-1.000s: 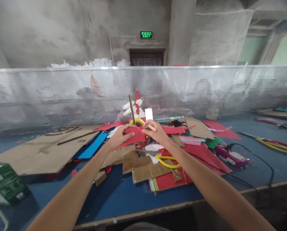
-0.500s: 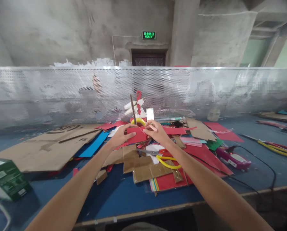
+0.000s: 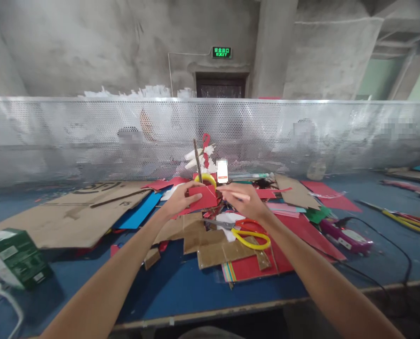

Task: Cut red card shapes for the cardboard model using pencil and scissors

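My left hand [image 3: 177,201] grips a small flat red paper piece [image 3: 204,197], thumb in front and fingers behind. Just to the right, my right hand [image 3: 247,201] is closed in a pinch close to the paper's right edge. Whatever lies between its fingertips is too small to make out. Behind the paper are a yellow ring [image 3: 205,179], perhaps a tape roll, and a thin brown stick [image 3: 197,160]. Scissors [image 3: 250,235] with yellow and red handles lie below my right hand on cardboard scraps [image 3: 227,254].
A large cardboard sheet [image 3: 65,216] and blue sheet [image 3: 139,212] lie left, near a green box [image 3: 21,256]. A lit phone [image 3: 222,172] stands behind my hands. Right are red sheets [image 3: 301,235], a purple corded device [image 3: 347,238] and more scissors [image 3: 403,221]. A perforated metal panel [image 3: 90,141] borders the table.
My right hand has moved right, away from the red paper's face to beside its edge. My left hand keeps its hold on the paper. The view has shifted slightly.
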Demonstrator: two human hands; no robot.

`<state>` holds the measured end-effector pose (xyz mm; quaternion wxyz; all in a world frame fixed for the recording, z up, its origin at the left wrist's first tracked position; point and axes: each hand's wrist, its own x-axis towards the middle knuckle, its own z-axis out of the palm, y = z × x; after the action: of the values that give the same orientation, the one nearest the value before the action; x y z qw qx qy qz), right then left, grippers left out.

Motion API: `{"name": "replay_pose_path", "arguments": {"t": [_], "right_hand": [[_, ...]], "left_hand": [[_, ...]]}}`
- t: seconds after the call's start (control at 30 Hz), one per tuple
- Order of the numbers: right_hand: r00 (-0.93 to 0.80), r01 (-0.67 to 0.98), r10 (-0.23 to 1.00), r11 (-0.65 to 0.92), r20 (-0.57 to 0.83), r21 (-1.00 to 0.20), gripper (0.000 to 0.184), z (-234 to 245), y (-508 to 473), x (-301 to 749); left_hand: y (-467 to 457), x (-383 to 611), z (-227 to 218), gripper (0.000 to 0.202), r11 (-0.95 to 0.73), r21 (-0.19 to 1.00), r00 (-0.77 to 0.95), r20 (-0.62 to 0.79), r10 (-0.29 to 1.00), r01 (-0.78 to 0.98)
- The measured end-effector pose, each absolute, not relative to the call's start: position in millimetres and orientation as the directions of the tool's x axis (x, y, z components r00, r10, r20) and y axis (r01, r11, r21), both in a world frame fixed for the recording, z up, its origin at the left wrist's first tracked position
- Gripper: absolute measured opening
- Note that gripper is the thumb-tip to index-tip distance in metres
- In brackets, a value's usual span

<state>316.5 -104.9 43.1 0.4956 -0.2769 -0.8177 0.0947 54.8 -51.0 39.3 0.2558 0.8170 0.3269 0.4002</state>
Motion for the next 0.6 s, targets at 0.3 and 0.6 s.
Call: {"name": "replay_pose_path", "arguments": {"t": [0.3, 0.6], "right_hand": [[-0.482, 0.501, 0.601, 0.786, 0.638, -0.362, 0.008, 19, -109, 318], [-0.569, 0.534, 0.574, 0.802, 0.588, -0.266, 0.008, 24, -110, 311]], "left_hand": [[-49, 54, 39, 0.050, -0.661, 0.673, 0.466, 0.492, 0.735, 0.333], [-42, 52, 34, 0.048, -0.661, 0.688, 0.481, 0.490, 0.727, 0.300]]}}
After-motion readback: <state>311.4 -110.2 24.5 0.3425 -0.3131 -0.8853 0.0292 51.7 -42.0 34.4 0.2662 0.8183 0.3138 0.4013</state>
